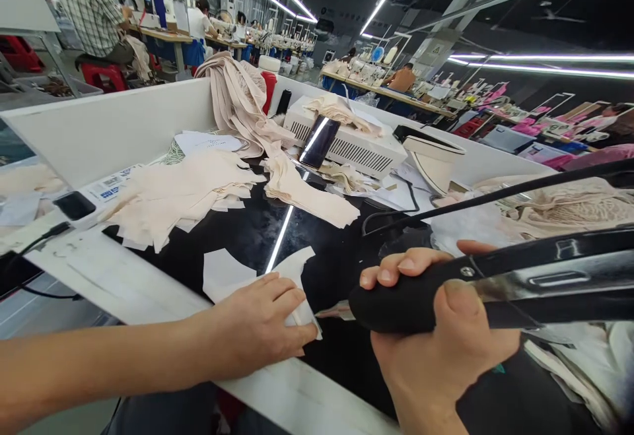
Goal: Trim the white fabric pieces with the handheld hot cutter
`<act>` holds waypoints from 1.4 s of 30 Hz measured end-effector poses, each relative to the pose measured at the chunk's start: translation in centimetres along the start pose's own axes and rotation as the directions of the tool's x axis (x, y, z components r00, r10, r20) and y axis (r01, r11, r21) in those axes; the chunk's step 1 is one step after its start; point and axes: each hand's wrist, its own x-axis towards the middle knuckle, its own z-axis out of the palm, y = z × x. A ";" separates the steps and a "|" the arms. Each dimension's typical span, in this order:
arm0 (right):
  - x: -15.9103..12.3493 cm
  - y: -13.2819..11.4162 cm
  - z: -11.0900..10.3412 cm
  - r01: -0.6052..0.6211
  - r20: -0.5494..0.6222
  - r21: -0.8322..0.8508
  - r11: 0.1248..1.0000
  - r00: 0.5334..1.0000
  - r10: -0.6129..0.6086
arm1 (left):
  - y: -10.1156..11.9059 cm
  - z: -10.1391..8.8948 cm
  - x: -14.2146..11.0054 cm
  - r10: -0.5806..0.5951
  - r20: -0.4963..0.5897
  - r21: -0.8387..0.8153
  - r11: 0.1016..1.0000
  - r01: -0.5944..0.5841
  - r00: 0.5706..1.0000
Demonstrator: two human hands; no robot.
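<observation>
A glossy black work surface [337, 257] is stretching out beneath and beyond both hands. Across it, from the right, a long black tool with a rounded end and a slotted metal strip [411, 296] is lying inside the right hand [440, 362], which is closing firmly around it, thumb along the near side and fingers over the far side. Beyond the left hand [270, 316], a broad stack of pale beige cut fabric [183, 191] is spreading out; a narrower, curved beige fabric stack [312, 191] is lying straight ahead, between the two hands. Under the left fingers, a thin white curved piece, paper or fabric [296, 270], is showing; another flat white panel [225, 275] is lying just beyond the left wrist, possibly joined to it. The left hand is half-curling, pressing down; whether it is also pinching the edge, I cannot tell. Smallest, a slim pale tip or strip [337, 311] is showing between the tool's rounded end and the left fingertips. Working well probably means pressing the white piece flat, steadying the tool, and guarding those nearby fingertips.
</observation>
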 end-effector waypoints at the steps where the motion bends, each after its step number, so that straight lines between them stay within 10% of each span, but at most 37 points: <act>1: 0.0 0.1 0.0 -0.001 0.007 -0.006 1.000 1.000 0.001 | 0.0 0.1 0.0 -0.006 -0.007 -0.003 1.000 0.006 1.000; 33: -0.9 -0.3 0.2 -0.020 0.065 0.030 0.999 0.998 0.018 | 3.3 0.0 -1.1 -0.026 -0.024 0.043 0.999 0.027 0.999; 42: -1.7 0.0 -0.3 0.026 0.084 0.030 0.999 0.996 -0.028 | -1.4 -1.5 0.1 0.085 0.011 -0.138 0.987 -0.082 0.996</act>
